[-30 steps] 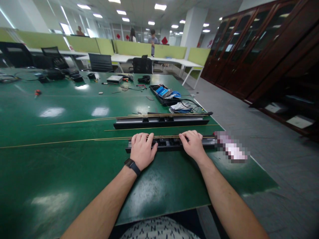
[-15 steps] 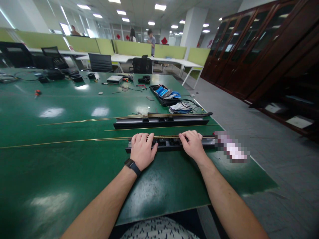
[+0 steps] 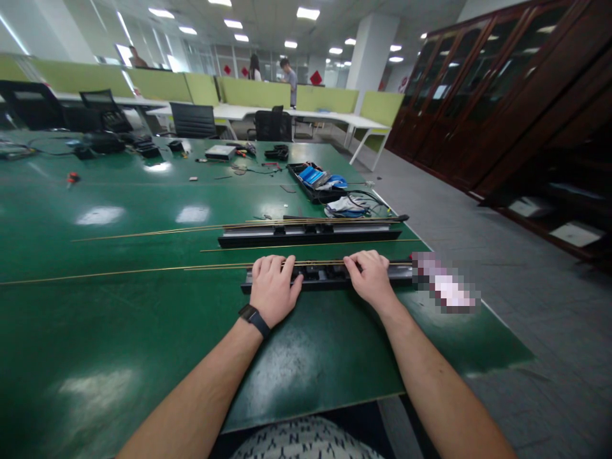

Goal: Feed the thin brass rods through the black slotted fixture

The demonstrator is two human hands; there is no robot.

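A long black metal rail [image 3: 325,285] with a silvery inner channel and dark fittings lies crosswise before me. My left hand [image 3: 273,287], with a dark watch on the wrist, wraps over its left part, thumb on the near side and fingers over the far side. Thin brass-coloured rods [image 3: 210,268] run along the rail's far edge and stick out far to the left. At the right part, my right hand [image 3: 369,274] is closed, thumb and forefinger pinched at the rods; the other fingers curl over the rail. The exact contact under both hands is hidden.
Behind lies a second black rail [image 3: 306,241] with more rods on it; a single rod [image 3: 268,247] lies between the rails. Farther back are a black tray [image 3: 310,191] with blue items and a glove [image 3: 347,206]. A pixelated object [image 3: 447,284] sits right. Tools and chairs stand beyond.
Both hands, the rail and the rods stay where they were. Only people in the far background have shifted slightly.
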